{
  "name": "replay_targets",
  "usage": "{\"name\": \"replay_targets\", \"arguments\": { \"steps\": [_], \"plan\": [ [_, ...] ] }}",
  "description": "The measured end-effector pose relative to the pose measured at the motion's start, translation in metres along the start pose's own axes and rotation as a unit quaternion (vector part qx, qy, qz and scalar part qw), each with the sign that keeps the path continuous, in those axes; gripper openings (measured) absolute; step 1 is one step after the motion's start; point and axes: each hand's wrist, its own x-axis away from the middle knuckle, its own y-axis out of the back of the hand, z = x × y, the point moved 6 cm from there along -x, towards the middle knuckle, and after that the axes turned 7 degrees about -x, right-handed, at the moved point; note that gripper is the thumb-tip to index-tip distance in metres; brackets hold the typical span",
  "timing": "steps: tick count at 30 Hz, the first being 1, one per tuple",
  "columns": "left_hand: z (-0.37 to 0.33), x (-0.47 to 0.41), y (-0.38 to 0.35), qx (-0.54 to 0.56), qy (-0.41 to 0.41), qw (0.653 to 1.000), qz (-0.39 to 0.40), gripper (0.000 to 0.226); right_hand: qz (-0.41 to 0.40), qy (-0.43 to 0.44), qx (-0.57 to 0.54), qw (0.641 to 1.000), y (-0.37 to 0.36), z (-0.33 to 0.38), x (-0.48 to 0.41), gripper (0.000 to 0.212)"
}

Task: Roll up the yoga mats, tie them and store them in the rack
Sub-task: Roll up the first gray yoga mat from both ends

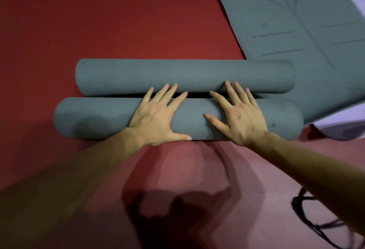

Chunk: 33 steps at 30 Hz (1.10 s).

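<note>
Palms flat and fingers spread wide, our left hand (158,116) and right hand (239,116) press side by side on the nearer rolled grey yoga mat (88,118). Our fingertips touch a 2nd rolled mat (177,73) just beyond. A 3rd mat (286,21) lies unrolled past our right hand, and a black cord or strap (308,223) lies beside our right forearm. We judge that even pressure from both palms will keep the roll tight and its ends flush for tying. The flat mat shows only alignment lines, and we can read no brand or wording.
</note>
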Motion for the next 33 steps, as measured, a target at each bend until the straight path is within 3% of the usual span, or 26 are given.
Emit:
{"name": "replay_targets", "arguments": {
  "steps": [7,12,20,24,29,33],
  "plan": [
    [-0.007,0.006,-0.004,0.004,-0.006,1.000,-0.005,0.122,-0.007,0.044,0.018,0.999,-0.009,0.000,0.024,0.087],
    [-0.013,0.011,-0.008,-0.048,-0.004,0.999,0.007,0.137,-0.003,0.044,0.035,0.998,-0.012,0.002,0.029,0.087],
    [-0.018,0.017,-0.001,-0.029,-0.018,0.997,-0.066,0.122,0.004,0.083,0.025,0.996,-0.008,0.021,0.050,0.092],
    [-0.020,0.028,0.004,-0.025,-0.025,0.998,-0.057,0.119,0.009,0.092,0.024,0.995,-0.010,0.029,0.063,0.093],
    [-0.033,0.058,-0.001,-0.019,-0.038,0.999,-0.012,0.118,0.025,0.107,0.030,0.994,-0.014,0.032,0.066,0.076],
    [-0.037,0.063,-0.006,-0.013,-0.039,0.999,0.025,0.124,0.046,0.095,0.041,0.994,-0.019,0.030,0.059,0.075]
  ]
}}
